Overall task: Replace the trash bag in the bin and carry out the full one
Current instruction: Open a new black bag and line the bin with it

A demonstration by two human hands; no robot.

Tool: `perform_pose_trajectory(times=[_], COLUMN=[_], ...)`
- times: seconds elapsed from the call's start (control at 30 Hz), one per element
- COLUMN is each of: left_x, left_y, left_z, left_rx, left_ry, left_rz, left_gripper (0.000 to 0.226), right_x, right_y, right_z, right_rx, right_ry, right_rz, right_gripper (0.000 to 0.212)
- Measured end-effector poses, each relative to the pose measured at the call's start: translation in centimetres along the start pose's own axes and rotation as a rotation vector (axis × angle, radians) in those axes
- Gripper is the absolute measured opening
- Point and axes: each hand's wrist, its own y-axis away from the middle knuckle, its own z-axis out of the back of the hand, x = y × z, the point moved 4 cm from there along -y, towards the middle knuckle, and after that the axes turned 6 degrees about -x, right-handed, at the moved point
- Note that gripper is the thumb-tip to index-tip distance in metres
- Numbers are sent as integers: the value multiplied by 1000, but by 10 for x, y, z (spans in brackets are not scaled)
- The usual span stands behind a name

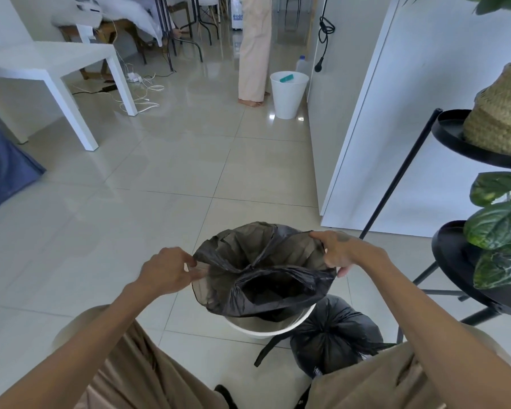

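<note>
A thin black trash bag is spread open over a white bin on the floor in front of me. My left hand pinches the bag's left edge. My right hand grips its right edge and holds it stretched above the bin's rim. Only the near rim of the bin shows; the bag hides the other sides. A full, tied black trash bag sits on the floor just right of the bin, touching it.
A black plant stand with leafy plants and a woven basket stands close on the right. A white wall corner is ahead right. Farther off are a second white bin, a standing person, a white table and floor cables.
</note>
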Motion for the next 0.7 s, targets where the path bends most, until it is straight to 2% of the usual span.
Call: perform_pose_trajectory(times=[0.13,0.23,0.3,0.4,0.5,0.6,0.67,0.7], left_x=[-35,-72,-100,-142,-151,-135,-126,-123], left_y=[9,12,16,5,-26,-48,-50,-49], left_z=[29,41,36,13,-13,-23,-20,-17], left_rx=[-162,-335,-330,-207,-76,-48,-45,-48], left_ry=[-5,181,297,203,-70,-302,-348,-333], left_rz=[-151,-362,-496,-633,-574,-430,-379,-365], left_gripper=[36,29,36,38,31,28,25,21], right_x=[14,22,24,25,25,15,8,7], right_y=[-4,-7,-7,-13,-14,-18,-19,-19], right_z=[0,1,-1,-3,-5,-7,-5,-4], right_rx=[-23,-57,-89,-114,-157,-159,-120,-82], right_ry=[-33,50,156,207,264,293,384,415], right_rz=[54,105,168,211,222,179,121,81], right_gripper=[77,75,71,62,44,29,12,17])
